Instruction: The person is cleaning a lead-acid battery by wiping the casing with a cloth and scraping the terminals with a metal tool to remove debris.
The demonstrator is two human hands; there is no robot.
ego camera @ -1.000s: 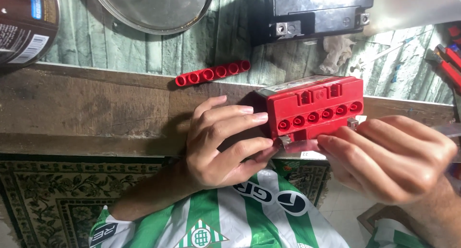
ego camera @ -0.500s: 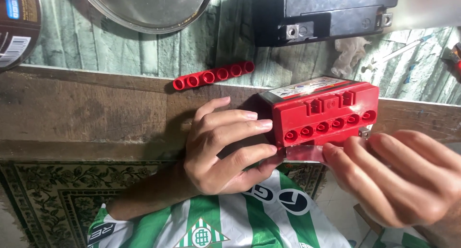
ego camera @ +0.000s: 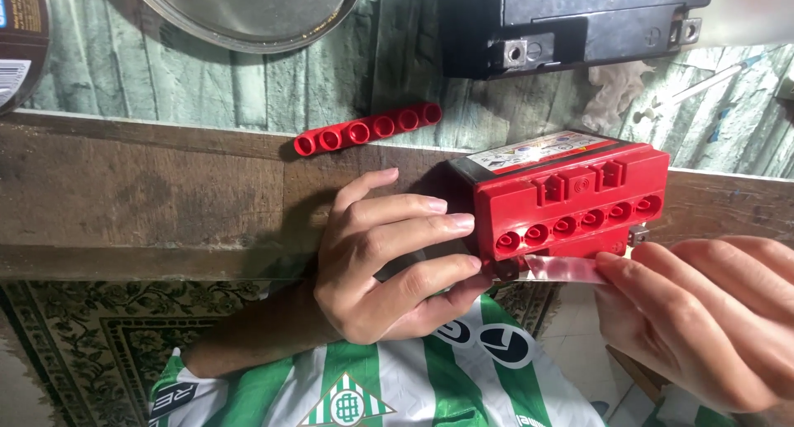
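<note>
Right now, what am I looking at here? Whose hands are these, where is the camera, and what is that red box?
There is no machine: a person works with bare hands, and a camera on their head looks down at them. The left hand steadies a red box with a row of round holes, likely a small battery, at the edge of a wooden bench. The right hand pinches a shiny strip at the box's lower edge. Farther back lie a red strip of joined caps, a black box and a metal bowl.
</note>
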